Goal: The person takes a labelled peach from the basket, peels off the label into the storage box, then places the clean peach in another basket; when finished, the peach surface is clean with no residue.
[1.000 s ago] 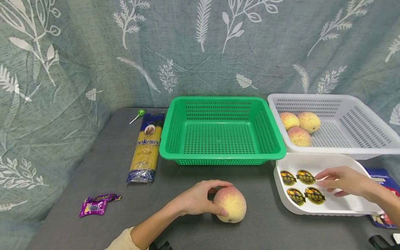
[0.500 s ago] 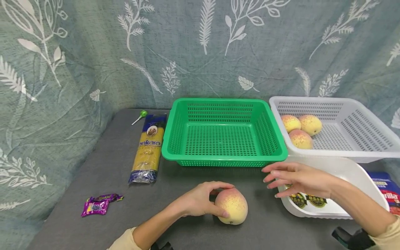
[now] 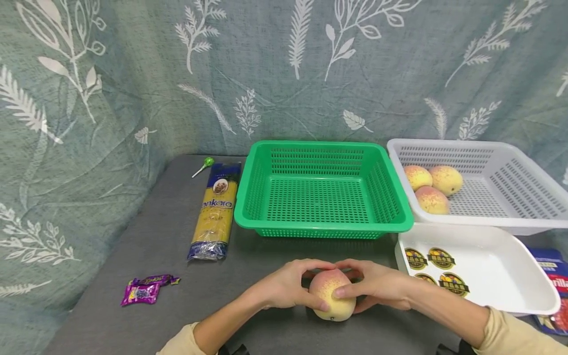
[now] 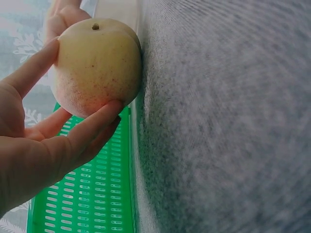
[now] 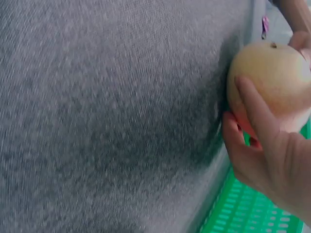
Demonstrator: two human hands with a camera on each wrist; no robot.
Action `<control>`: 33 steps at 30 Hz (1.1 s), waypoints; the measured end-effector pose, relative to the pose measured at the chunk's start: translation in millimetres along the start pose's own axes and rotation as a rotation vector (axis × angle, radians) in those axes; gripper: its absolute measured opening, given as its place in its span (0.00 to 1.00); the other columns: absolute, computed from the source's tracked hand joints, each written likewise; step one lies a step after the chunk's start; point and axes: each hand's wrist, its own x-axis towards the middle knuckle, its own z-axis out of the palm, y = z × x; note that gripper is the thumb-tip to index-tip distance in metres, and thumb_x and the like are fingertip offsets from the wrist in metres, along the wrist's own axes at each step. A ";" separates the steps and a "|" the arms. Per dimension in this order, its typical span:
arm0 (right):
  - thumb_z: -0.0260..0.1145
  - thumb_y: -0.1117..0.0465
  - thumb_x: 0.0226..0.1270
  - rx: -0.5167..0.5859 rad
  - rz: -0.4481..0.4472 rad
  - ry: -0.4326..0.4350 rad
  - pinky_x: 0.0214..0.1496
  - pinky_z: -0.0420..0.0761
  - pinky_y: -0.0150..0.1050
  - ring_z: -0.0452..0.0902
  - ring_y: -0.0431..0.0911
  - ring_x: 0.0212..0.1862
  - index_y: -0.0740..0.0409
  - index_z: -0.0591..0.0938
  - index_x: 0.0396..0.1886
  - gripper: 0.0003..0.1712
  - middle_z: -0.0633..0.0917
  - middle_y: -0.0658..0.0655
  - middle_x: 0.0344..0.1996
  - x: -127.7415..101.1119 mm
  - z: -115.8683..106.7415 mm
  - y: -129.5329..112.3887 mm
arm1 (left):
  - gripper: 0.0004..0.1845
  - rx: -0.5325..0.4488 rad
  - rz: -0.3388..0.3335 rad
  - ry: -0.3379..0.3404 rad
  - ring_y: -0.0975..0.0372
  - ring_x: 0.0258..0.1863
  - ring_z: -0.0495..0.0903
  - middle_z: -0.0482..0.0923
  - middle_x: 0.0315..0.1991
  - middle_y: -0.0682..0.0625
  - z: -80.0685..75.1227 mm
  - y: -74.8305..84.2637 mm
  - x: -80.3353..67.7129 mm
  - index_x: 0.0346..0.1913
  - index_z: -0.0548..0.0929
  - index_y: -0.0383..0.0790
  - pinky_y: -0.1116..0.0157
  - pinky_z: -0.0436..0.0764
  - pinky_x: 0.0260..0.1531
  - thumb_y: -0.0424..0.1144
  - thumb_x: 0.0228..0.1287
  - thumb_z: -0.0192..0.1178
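On the grey table in the head view, a yellow peach with a pink blush [image 3: 330,291] sits between both hands. My left hand [image 3: 288,286] grips its left side, thumb low on the front and fingers over the top. From the right, my right hand [image 3: 381,286] holds the same peach, with its thumb [image 3: 348,290] against the front. Both wrist views show fingers curved round the fruit; the left wrist view shows its small stem hollow. Beside the right forearm lies a white tray [image 3: 501,271] bearing several round black-and-gold stickers [image 3: 441,258].
A green basket [image 3: 324,227] stands behind the hands. To its right, a white basket [image 3: 528,217] holds three peaches [image 3: 432,199]. At left are a spaghetti pack [image 3: 215,212], a green lollipop [image 3: 208,161] and purple-wrapped sweets [image 3: 142,293]. A blue packet [image 3: 550,261] lies partly under the tray.
My right hand has moved left from over the stickers in the tray to the peach and now holds it. My left hand has kept its grip on the peach. The head view has shifted slightly.
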 end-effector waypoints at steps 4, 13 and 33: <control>0.68 0.60 0.63 -0.012 -0.007 0.011 0.46 0.81 0.53 0.77 0.55 0.47 0.71 0.57 0.69 0.42 0.70 0.67 0.55 1.0 3.3 0.2 | 0.33 0.018 0.009 0.001 0.54 0.57 0.70 0.72 0.57 0.52 -1.0 0.5 0.0 0.63 0.75 0.43 0.67 0.80 0.43 0.32 0.53 0.72; 0.68 0.60 0.63 -0.021 -0.004 0.028 0.45 0.81 0.52 0.77 0.54 0.46 0.70 0.59 0.69 0.41 0.72 0.66 0.53 1.6 3.7 0.9 | 0.31 0.044 0.122 0.085 0.50 0.64 0.66 0.65 0.67 0.47 -37.8 23.2 -14.5 0.69 0.68 0.42 0.55 0.73 0.57 0.41 0.64 0.64; 0.69 0.61 0.62 -0.019 -0.019 0.044 0.43 0.81 0.50 0.77 0.53 0.45 0.69 0.61 0.68 0.39 0.72 0.64 0.51 0.2 5.8 3.3 | 0.32 -0.155 0.052 0.532 0.47 0.69 0.55 0.50 0.72 0.39 -145.7 6.7 -48.1 0.75 0.53 0.41 0.50 0.67 0.62 0.43 0.74 0.50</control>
